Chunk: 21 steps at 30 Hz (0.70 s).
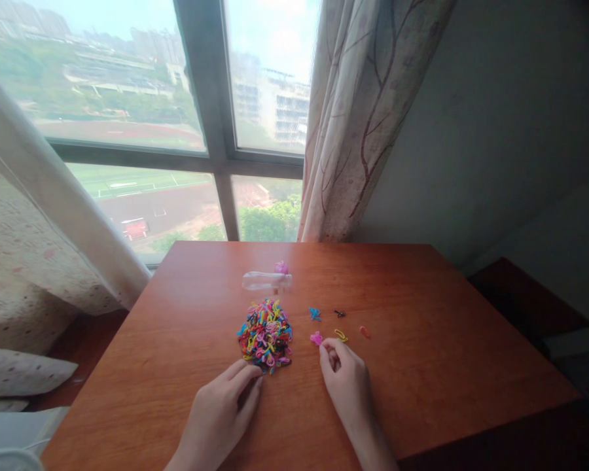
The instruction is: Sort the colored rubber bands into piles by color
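Note:
A heap of small coloured rubber bands [266, 330], pink, yellow, blue, red and black, lies on the wooden table. My left hand [228, 402] is at the heap's near edge, with thumb and forefinger brought together; whatever they pinch is hidden. To the right, my right hand [342, 373] has its fingers closed just beside a small group of pink bands [316, 338]; I cannot make out anything between the fingertips. Around that hand lie blue bands [315, 314], black bands [340, 314], yellow bands [341, 335] and an orange-red band [364, 331], each colour apart.
Behind the heap, a clear plastic container [265, 281] lies on its side, with a purple-pink object [281, 267] against it. The brown table [446, 366] reaches back to a window [216, 157] between curtains [358, 118]. A white object [19, 435] stands at the lower left.

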Each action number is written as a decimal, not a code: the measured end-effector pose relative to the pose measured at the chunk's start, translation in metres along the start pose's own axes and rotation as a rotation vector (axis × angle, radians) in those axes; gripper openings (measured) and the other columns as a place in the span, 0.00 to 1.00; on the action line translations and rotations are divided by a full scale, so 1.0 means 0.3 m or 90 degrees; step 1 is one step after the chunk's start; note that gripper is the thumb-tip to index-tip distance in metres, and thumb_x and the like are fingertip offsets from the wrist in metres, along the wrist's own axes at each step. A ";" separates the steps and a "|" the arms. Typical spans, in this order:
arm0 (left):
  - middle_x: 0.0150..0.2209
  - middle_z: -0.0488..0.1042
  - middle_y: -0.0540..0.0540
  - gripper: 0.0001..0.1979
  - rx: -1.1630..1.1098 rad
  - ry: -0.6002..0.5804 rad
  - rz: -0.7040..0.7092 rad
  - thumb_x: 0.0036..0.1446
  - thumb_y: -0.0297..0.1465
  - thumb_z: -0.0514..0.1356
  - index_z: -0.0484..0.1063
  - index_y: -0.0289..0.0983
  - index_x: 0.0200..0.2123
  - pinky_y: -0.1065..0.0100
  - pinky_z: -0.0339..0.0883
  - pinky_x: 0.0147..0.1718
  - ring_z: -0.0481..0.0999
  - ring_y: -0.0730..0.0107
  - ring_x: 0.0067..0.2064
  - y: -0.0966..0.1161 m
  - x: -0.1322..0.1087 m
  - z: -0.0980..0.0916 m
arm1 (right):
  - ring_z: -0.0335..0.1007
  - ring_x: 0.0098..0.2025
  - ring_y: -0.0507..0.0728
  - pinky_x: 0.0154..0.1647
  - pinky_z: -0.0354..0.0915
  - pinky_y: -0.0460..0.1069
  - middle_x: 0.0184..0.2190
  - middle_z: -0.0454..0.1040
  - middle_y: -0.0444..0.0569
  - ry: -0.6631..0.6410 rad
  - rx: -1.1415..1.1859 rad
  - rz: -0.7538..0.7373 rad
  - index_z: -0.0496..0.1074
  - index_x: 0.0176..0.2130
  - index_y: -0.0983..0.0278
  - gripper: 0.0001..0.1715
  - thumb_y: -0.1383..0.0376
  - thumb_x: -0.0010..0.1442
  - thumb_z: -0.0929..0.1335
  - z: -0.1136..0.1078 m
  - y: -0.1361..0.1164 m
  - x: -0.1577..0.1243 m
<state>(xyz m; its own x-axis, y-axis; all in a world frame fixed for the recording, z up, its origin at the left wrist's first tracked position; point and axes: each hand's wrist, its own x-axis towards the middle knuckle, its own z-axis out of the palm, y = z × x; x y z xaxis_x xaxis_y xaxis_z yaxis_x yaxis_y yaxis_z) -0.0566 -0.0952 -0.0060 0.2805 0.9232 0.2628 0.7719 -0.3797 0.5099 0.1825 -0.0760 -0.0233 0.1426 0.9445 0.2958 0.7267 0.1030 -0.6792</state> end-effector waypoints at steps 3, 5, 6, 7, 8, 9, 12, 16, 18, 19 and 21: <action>0.38 0.79 0.52 0.07 -0.003 -0.003 -0.002 0.63 0.31 0.54 0.72 0.44 0.37 0.74 0.71 0.33 0.81 0.71 0.36 0.001 0.001 0.001 | 0.67 0.24 0.52 0.28 0.58 0.44 0.23 0.72 0.44 -0.030 0.016 -0.017 0.73 0.33 0.62 0.11 0.64 0.66 0.63 0.014 -0.027 -0.020; 0.39 0.79 0.52 0.07 -0.004 -0.006 -0.003 0.63 0.30 0.54 0.72 0.44 0.37 0.74 0.71 0.33 0.81 0.71 0.36 0.000 0.000 0.003 | 0.68 0.25 0.52 0.28 0.58 0.44 0.24 0.72 0.44 -0.065 0.019 -0.044 0.72 0.32 0.62 0.11 0.66 0.65 0.63 0.029 -0.050 -0.034; 0.39 0.79 0.52 0.08 -0.003 -0.006 -0.003 0.63 0.30 0.54 0.72 0.44 0.37 0.74 0.71 0.34 0.81 0.71 0.36 -0.001 0.000 0.004 | 0.68 0.25 0.52 0.29 0.58 0.44 0.25 0.73 0.44 -0.081 0.018 -0.060 0.72 0.32 0.62 0.11 0.67 0.65 0.63 0.038 -0.062 -0.041; 0.39 0.79 0.52 0.08 -0.003 -0.006 -0.004 0.63 0.30 0.54 0.72 0.45 0.37 0.74 0.71 0.34 0.81 0.71 0.37 -0.003 0.000 0.006 | 0.69 0.26 0.53 0.30 0.59 0.44 0.25 0.73 0.44 -0.095 0.017 -0.076 0.72 0.32 0.61 0.10 0.68 0.64 0.63 0.046 -0.075 -0.047; 0.39 0.79 0.52 0.08 -0.003 -0.005 -0.002 0.63 0.30 0.54 0.73 0.45 0.38 0.74 0.71 0.34 0.81 0.71 0.37 -0.004 -0.001 0.007 | 0.70 0.27 0.53 0.31 0.59 0.45 0.26 0.74 0.44 -0.105 0.019 -0.091 0.73 0.33 0.61 0.10 0.68 0.64 0.63 0.055 -0.088 -0.052; 0.40 0.79 0.52 0.08 -0.003 -0.002 -0.001 0.63 0.30 0.54 0.73 0.45 0.38 0.74 0.71 0.34 0.81 0.71 0.37 -0.005 -0.001 0.007 | 0.71 0.29 0.54 0.32 0.60 0.45 0.27 0.75 0.44 -0.112 0.022 -0.104 0.73 0.34 0.61 0.09 0.69 0.63 0.64 0.063 -0.100 -0.055; 0.41 0.79 0.51 0.08 -0.008 0.002 0.004 0.63 0.30 0.54 0.73 0.45 0.38 0.74 0.71 0.35 0.81 0.70 0.38 -0.005 0.000 0.006 | 0.73 0.33 0.54 0.35 0.61 0.45 0.31 0.77 0.44 -0.118 0.031 -0.128 0.74 0.38 0.60 0.09 0.71 0.61 0.65 0.081 -0.132 -0.057; 0.41 0.80 0.51 0.08 -0.010 0.000 0.005 0.62 0.30 0.54 0.73 0.45 0.38 0.74 0.72 0.35 0.81 0.70 0.38 -0.001 0.002 0.002 | 0.72 0.31 0.54 0.33 0.59 0.45 0.29 0.76 0.43 -0.129 0.001 -0.132 0.73 0.38 0.59 0.09 0.72 0.60 0.66 0.093 -0.153 -0.049; 0.40 0.80 0.51 0.08 -0.009 0.001 0.003 0.62 0.30 0.55 0.73 0.45 0.38 0.74 0.72 0.35 0.81 0.70 0.37 0.001 0.003 0.001 | 0.71 0.30 0.53 0.32 0.58 0.45 0.28 0.76 0.42 -0.132 -0.015 -0.135 0.73 0.37 0.60 0.08 0.72 0.60 0.67 0.096 -0.155 -0.047; 0.40 0.80 0.51 0.08 -0.009 0.002 0.002 0.62 0.30 0.55 0.73 0.45 0.38 0.73 0.72 0.35 0.81 0.70 0.37 0.001 0.003 0.001 | 0.71 0.29 0.53 0.31 0.57 0.45 0.28 0.75 0.42 -0.131 -0.021 -0.138 0.73 0.36 0.60 0.08 0.72 0.60 0.67 0.098 -0.155 -0.047; 0.40 0.80 0.51 0.08 -0.008 0.002 0.001 0.62 0.30 0.55 0.74 0.45 0.38 0.73 0.72 0.34 0.81 0.70 0.37 0.002 0.003 0.001 | 0.70 0.29 0.53 0.31 0.56 0.45 0.27 0.75 0.42 -0.127 -0.028 -0.144 0.72 0.34 0.60 0.08 0.72 0.60 0.66 0.099 -0.153 -0.048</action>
<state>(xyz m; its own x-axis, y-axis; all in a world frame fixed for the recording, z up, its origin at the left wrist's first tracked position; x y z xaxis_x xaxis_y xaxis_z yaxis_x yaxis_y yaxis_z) -0.0558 -0.0944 -0.0056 0.2799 0.9223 0.2664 0.7646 -0.3820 0.5191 0.1273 -0.0850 -0.0163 -0.1574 0.9421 0.2961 0.7541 0.3082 -0.5799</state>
